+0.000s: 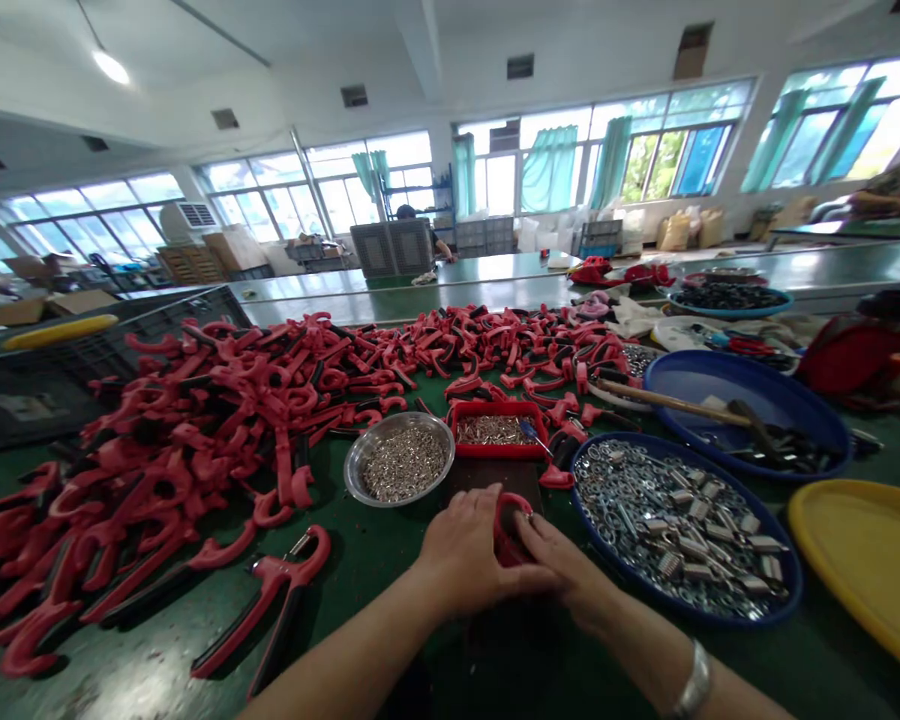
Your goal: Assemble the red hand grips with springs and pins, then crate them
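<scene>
Near the front middle of the bench, my left hand (457, 555) and my right hand (566, 570) meet around a red curved tool part (508, 525). My left fingers lie over its far side, and my right thumb and fingers press at its right end. Most of the part is hidden by the hands. Just beyond them stand a steel bowl (356, 480) of small metal pieces and a red tray (499, 452) of small rivet-like pins. A red-and-black pliers-like tool (277, 590) with a hooked jaw lies left of my left arm.
A large heap of red tool parts (232, 400) covers the left and back. Right of my hands is a blue tray (795, 590) of springs and metal hardware. Beyond it, a hammer (667, 402) rests across another blue tray (660, 375). A yellow tray (870, 560) sits far right.
</scene>
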Demonstrator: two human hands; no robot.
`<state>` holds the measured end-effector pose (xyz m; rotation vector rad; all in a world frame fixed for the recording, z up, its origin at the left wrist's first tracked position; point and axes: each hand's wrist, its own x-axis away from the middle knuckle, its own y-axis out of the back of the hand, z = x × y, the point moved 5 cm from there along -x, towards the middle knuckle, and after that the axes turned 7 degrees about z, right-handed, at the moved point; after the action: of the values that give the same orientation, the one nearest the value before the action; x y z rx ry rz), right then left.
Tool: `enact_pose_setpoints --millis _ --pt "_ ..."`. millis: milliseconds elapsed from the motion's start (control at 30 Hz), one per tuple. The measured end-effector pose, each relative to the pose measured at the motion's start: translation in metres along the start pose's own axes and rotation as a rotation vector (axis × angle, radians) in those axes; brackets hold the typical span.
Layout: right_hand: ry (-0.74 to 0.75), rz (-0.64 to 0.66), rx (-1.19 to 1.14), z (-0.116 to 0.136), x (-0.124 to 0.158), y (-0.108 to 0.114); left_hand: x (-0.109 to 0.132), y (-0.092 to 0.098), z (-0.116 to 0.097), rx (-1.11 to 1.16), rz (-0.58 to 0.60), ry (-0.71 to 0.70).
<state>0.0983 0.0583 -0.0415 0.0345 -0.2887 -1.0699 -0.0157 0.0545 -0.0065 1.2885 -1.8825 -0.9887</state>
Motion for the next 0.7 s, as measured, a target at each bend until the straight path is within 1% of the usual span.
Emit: enact_pose_setpoints --millis 67,133,200,267,333,400,433,467,500,567,600,633,700 --pt "0.019 -0.039 -0.152 0.002 -0.003 0.002 0.004 0.001 0.000 -0.053 -0.023 -0.002" --pt "0.021 -0.045 -0.234 0.002 -0.004 0.002 0.005 -0.002 0.001 -0.046 -0.049 0.017" --pt "0.018 -0.015 -0.268 0.002 -0.004 -0.001 0.004 -0.005 0.003 -0.047 -0.085 0.011" --pt "0.021 0.041 -0.223 0.002 -0.004 -0.001 0.001 -0.006 0.004 -0.066 -0.113 -0.037" --pt "0.021 0.108 -0.055 0.006 -0.005 0.005 -0.003 -0.003 0.005 -0.074 -0.117 -0.087" --pt "0.019 0.165 0.245 0.015 -0.009 0.018 -0.010 0.003 0.008 -0.071 -0.112 -0.103" --pt "0.028 0.147 0.445 0.021 -0.013 0.029 -0.015 0.005 0.009 -0.073 -0.108 -0.103" --pt "0.044 0.091 0.655 0.030 -0.018 0.041 -0.020 0.007 0.010 -0.080 -0.098 -0.104" --pt "0.062 0.003 0.847 0.040 -0.025 0.054 -0.025 0.008 0.009 -0.092 -0.081 -0.106" --pt "0.086 -0.174 1.113 0.060 -0.042 0.076 -0.035 0.006 0.008 -0.128 -0.026 -0.114" --pt "0.085 -0.209 1.182 0.067 -0.054 0.083 -0.039 0.004 0.007 -0.147 0.007 -0.114" --pt "0.075 -0.198 1.218 0.071 -0.067 0.087 -0.043 0.001 0.006 -0.163 0.038 -0.110" --pt "0.049 -0.120 1.270 0.075 -0.096 0.087 -0.045 -0.004 0.007 -0.188 0.085 -0.105"
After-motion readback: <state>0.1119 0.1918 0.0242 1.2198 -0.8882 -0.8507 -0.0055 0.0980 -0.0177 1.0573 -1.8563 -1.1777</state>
